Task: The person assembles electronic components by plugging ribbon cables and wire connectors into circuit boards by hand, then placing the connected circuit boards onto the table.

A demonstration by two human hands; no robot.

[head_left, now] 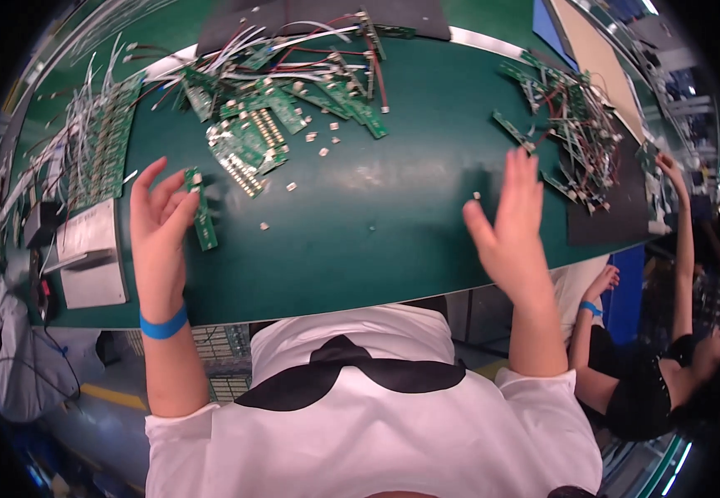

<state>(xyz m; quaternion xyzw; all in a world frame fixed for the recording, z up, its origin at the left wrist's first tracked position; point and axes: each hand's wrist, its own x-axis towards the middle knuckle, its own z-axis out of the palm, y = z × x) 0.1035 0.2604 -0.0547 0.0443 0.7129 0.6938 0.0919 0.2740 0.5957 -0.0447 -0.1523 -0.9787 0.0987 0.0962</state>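
Observation:
My left hand [157, 249] pinches a narrow green circuit board [203, 222] between thumb and fingers, above the left part of the green work surface [351, 257]. A small pale part shows at the board's upper end. On the right, my right hand [516, 245] is open with its fingers stretched out and nothing in it. Its fingertips are near a tangled pile of narrow boards with wires [582, 137]. Between my hands and farther back lies a heap of green boards [281, 106], with several small white connectors [324, 152] scattered in front.
To the left, wired boards [107, 149] lie in a row beside a metal fixture [98, 278]. Red, white and black wires [293, 50] trail behind the central heap. A black mat [605, 224] lies under the right pile. At the right, a co-worker's arm [682, 224] reaches toward the table.

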